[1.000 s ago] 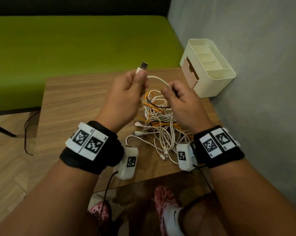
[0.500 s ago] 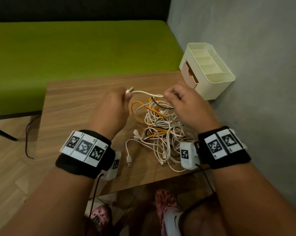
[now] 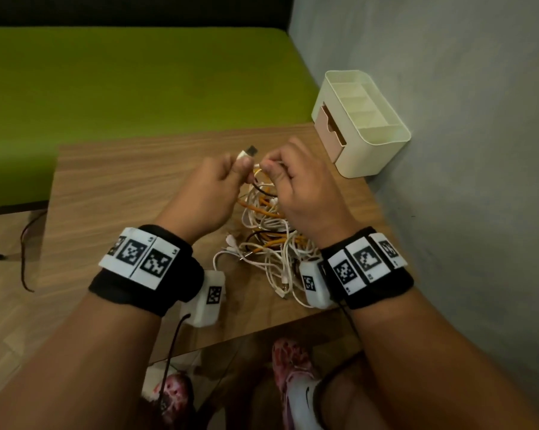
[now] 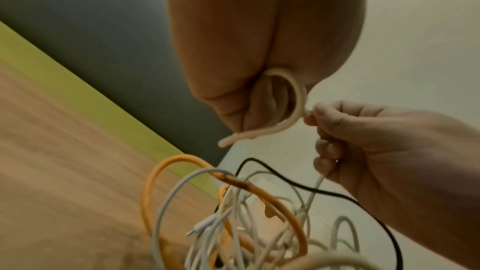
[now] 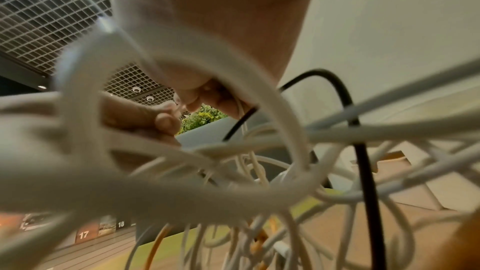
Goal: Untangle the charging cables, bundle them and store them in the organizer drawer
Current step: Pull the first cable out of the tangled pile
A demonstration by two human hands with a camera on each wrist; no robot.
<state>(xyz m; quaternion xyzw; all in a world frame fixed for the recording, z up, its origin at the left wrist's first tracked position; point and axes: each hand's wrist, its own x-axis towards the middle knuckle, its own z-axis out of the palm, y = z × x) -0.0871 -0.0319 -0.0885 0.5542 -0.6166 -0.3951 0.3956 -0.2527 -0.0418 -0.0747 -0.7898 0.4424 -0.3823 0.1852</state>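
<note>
Black wristbands with white coded tags; white camera boxes; patterned clogs.

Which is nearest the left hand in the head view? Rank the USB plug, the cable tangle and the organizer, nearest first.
1. USB plug: pinched in the left hand, sticking up from its fingertips.
2. Cable tangle: on the table, just right of that hand.
3. Organizer: far right, against the wall.

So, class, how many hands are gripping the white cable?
2. The left hand pinches the white cable by its plug; the right hand pinches it right beside, above the tangle.
</note>
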